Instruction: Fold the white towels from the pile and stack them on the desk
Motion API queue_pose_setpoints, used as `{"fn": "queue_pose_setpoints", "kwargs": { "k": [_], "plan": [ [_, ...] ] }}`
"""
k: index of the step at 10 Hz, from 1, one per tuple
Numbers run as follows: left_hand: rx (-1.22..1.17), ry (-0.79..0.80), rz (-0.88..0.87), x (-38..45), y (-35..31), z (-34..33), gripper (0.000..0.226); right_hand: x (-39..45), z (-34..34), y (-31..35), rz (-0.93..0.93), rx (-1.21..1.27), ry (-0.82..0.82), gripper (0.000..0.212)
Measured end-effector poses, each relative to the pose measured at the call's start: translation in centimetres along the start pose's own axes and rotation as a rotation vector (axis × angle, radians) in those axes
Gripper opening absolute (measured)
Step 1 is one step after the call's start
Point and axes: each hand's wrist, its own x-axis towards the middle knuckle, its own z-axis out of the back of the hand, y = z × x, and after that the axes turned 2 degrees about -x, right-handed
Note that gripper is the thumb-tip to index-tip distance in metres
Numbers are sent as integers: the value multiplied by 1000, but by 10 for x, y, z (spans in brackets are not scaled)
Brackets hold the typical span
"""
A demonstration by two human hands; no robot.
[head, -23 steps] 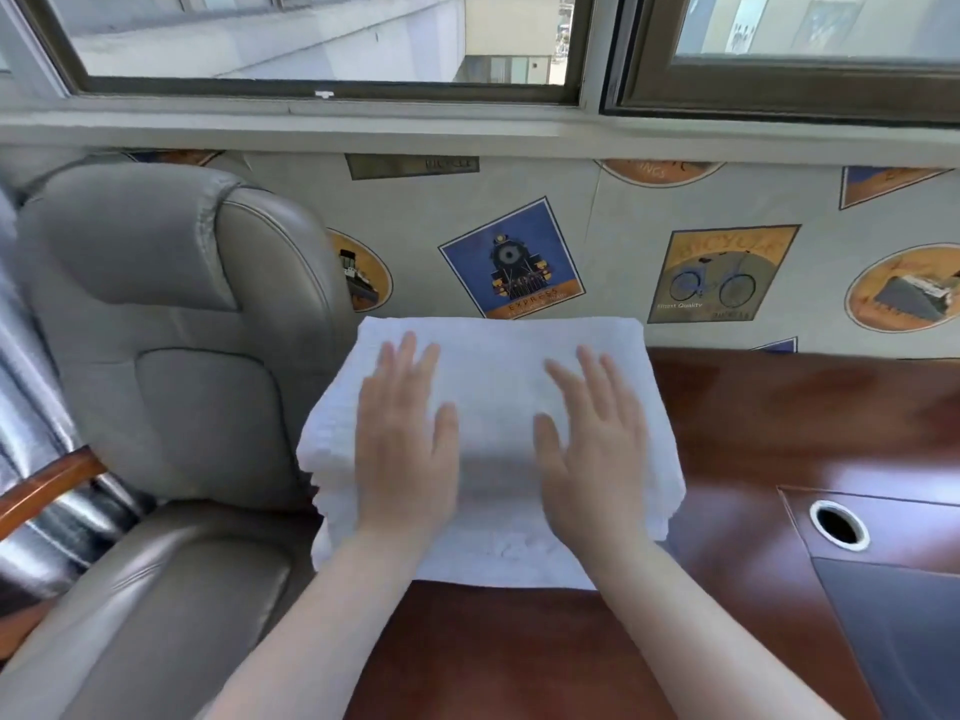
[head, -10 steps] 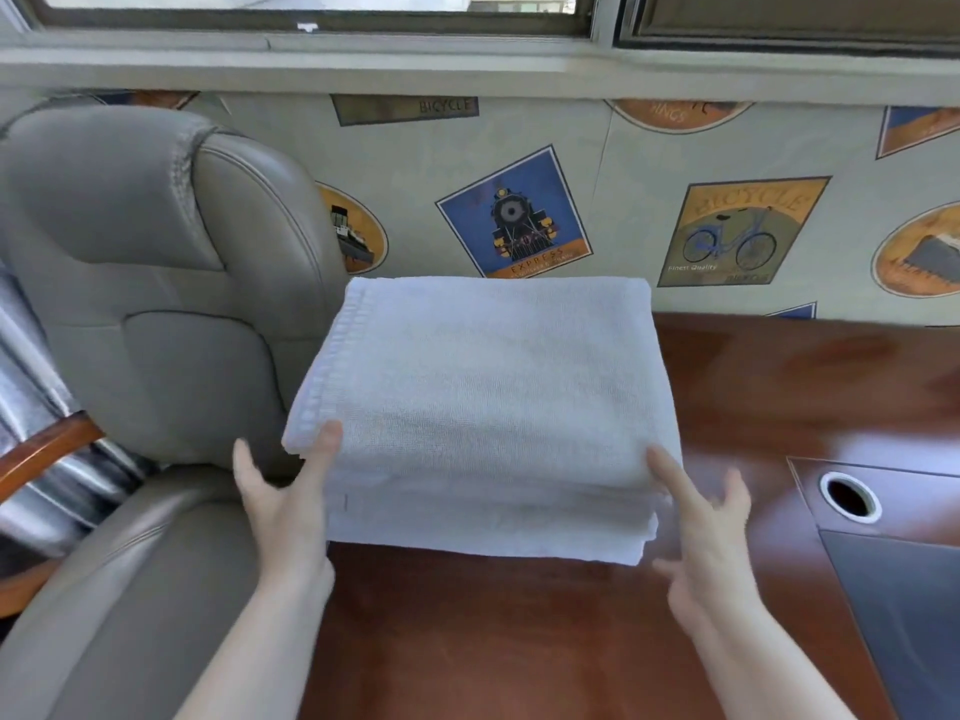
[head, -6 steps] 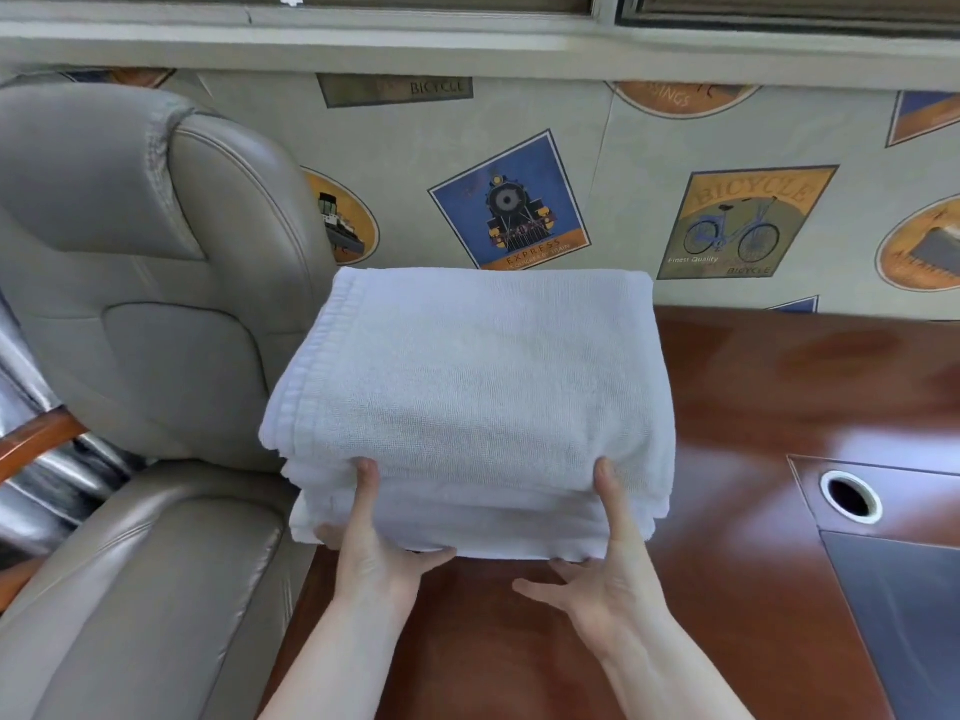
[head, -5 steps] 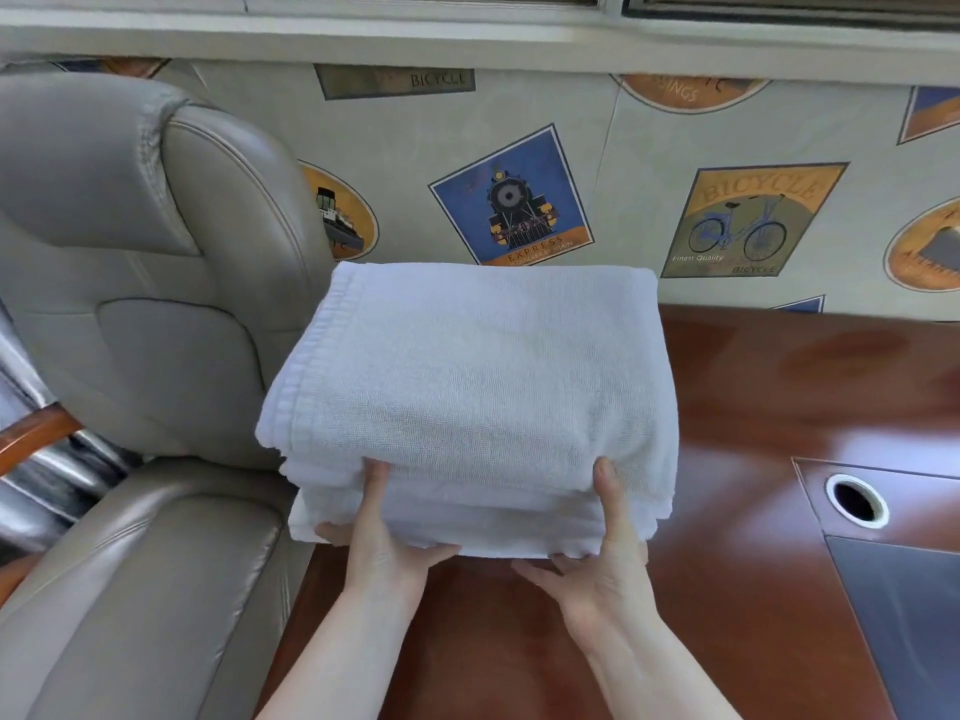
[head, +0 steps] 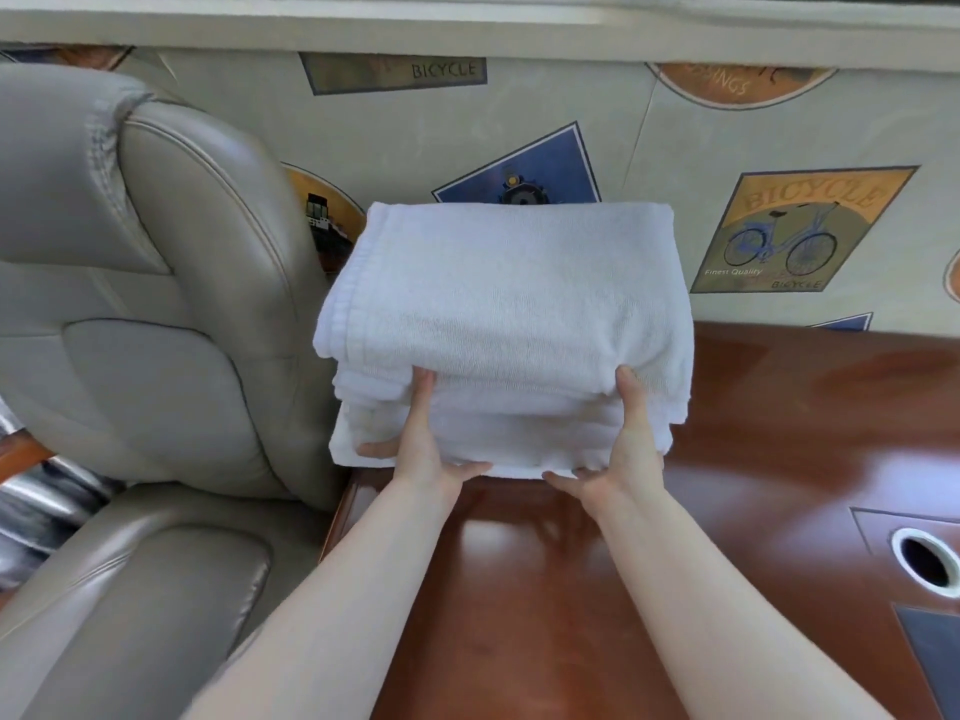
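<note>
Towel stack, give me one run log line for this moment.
object: stack of folded white towels | location: brown wooden desk, left end | left hand: grips stack | right hand: grips stack

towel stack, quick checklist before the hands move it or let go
1. Left hand grip on the towel stack: thumb up the front, fingers underneath. Ok.
2. Right hand grip: same hold. Ok.
3. Layers aligned: lower ones stick out at the left and front. Not ok.
4. Stack's position on the desk: its left edge overhangs towards the chair. Not ok.
5. Stack fully resting on the desk: underside hidden. Cannot tell.
</note>
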Motion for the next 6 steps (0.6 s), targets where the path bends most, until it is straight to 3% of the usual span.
{"fn": "queue_pose_setpoints", "kwargs": {
  "k": [2,3,4,5,6],
  "plan": [
    [60,40,-10,22,-17,-28,112,23,-30,16,-9,-14,-10,129],
    [103,26,1,16,-20,-28,113,20,-26,19,-13,-59,18,134],
    [154,28,100,8,-24,-17,125,10,-7,20,-13,-214,128,124],
    [428,157,231,-20,-11,-2,97,-10,15,12,96,-582,213,94],
    [889,140,220,-66,12,12,90,-38,39,-3,317,-866,223,69]
  ]
}}
